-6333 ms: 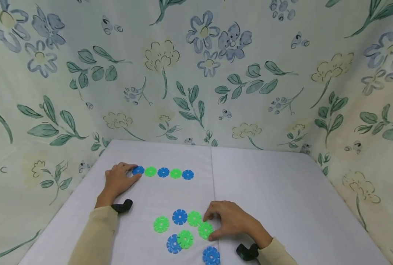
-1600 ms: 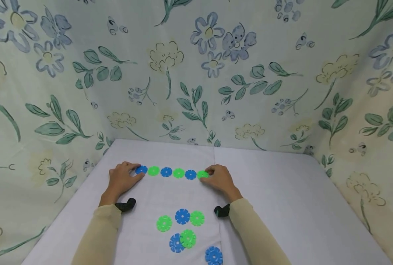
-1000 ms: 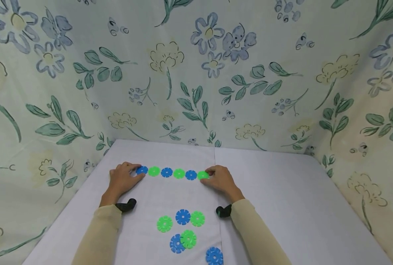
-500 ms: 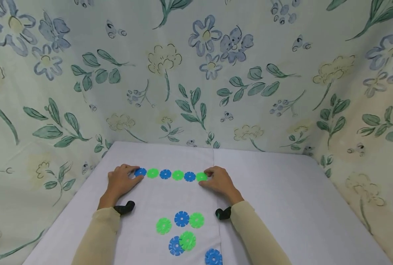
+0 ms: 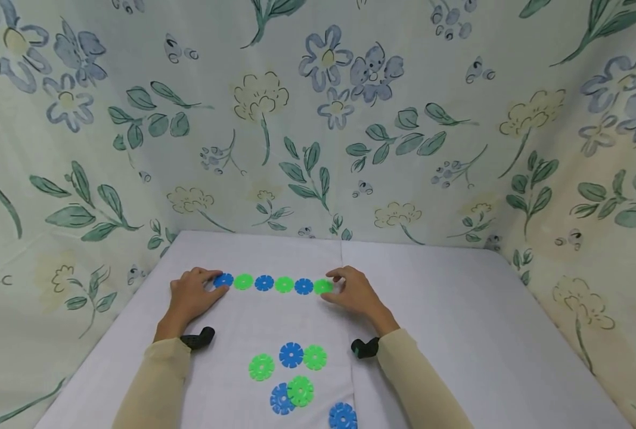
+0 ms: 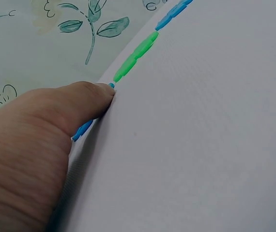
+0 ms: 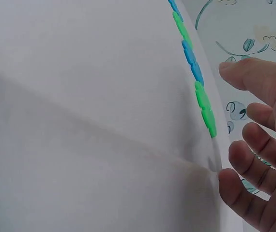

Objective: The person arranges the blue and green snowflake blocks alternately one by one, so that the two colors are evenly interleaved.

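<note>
A row of notched plastic snowflake discs in alternating blue and green runs across the far part of the table. My left hand (image 5: 190,298) holds the blue disc (image 5: 224,280) at the row's left end between thumb and forefinger; in the left wrist view the thumb (image 6: 92,99) partly hides it. At the right end lies a green disc (image 5: 322,286), also seen as an edge-on green disc (image 7: 206,110) in the right wrist view. My right hand (image 5: 357,292) is spread around its right side, with the fingers apart from it.
Nearer the front lie loose discs: a green disc (image 5: 261,367), a blue disc (image 5: 291,355) beside another green disc (image 5: 315,357), a green disc (image 5: 300,391) overlapping a blue disc (image 5: 280,400), and a blue disc (image 5: 343,416). Floral cloth (image 5: 318,137) surrounds the white table (image 5: 430,310).
My right hand has carried a green disc from the near group to the row's right end, and its fingers have just parted from it. My left hand has stayed at the left-end blue disc.
</note>
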